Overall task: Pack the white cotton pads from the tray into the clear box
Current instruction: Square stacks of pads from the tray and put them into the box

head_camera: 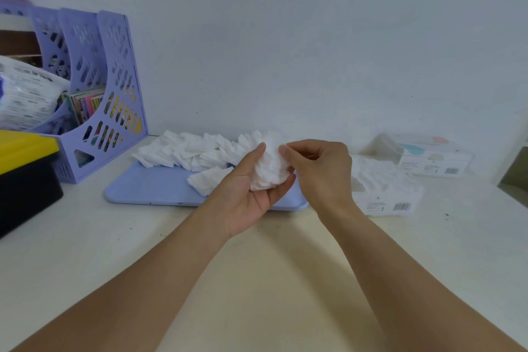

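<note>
clear box (385, 188) barcode labels, print unreadable

Both forearms are bare to each hand, left (251, 194) and right (323, 171); no sleeves show.

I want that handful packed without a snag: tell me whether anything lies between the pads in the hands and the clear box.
Nothing visible blocks the way. The left hand holds the stack of pads, which the right hand pinches; the clear box stands just right of them, top open, already holding pads.
</note>
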{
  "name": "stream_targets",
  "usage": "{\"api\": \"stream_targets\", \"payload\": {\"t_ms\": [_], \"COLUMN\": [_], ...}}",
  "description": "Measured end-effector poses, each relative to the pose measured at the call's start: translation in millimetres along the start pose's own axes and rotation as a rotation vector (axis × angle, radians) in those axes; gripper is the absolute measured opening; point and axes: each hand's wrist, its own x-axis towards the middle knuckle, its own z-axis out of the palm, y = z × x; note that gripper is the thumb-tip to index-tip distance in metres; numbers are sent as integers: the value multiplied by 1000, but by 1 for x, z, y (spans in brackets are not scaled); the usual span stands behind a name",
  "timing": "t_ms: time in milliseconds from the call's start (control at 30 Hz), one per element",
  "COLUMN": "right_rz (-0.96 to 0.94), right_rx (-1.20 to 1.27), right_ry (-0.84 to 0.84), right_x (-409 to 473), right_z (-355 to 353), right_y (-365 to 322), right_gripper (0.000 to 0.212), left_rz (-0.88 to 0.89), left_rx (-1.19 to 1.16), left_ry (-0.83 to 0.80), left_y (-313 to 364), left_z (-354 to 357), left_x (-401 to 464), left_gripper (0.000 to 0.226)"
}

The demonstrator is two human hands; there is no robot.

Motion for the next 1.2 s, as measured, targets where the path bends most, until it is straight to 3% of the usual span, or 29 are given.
{"api": "stream_targets", "payload": {"t_ms": [100,200,267,367,500,633,733,800,1067,1200], "right_rz": [227,498,534,483,276,25,-48,-54,124,136], "right_rx": [254,607,568,357,90,-116,-178,-234,81,95], "right_ry": [64,-17,-114,-161,-130,-120,-271,-333,-393,-373], "right_x": [7,12,13,9,2,5,7,8,16,17], "right_z": [-5,-13,-14,-10,-1,-2,-12,-17,-24,-22], "right_y": [-6,-12,-10,-3,-1,-2,-7,-6,1,2], "right_gripper": [13,12,12,15,14,17,13,23,9,10], "left_rz": [-8,-11,-14,-10,-14,-23,-16,-11,25,29], "left_rx": [-43,-49,-21,24,129,131,145,164,144,142], "left_ry": [-2,8,-12,-48,-69,-73,-55,-51,-8,26], "left_y": [1,0,0,-1,-3,-1,-1,-1,4,2], "left_z": [0,-2,-2,-2,-1,0,0,-1,-3,-4], "left_x": [0,2,2,1,0,-3,-2,-2,1,2], "left_gripper": [48,52,48,50,62,51,51,51,50,46]}}
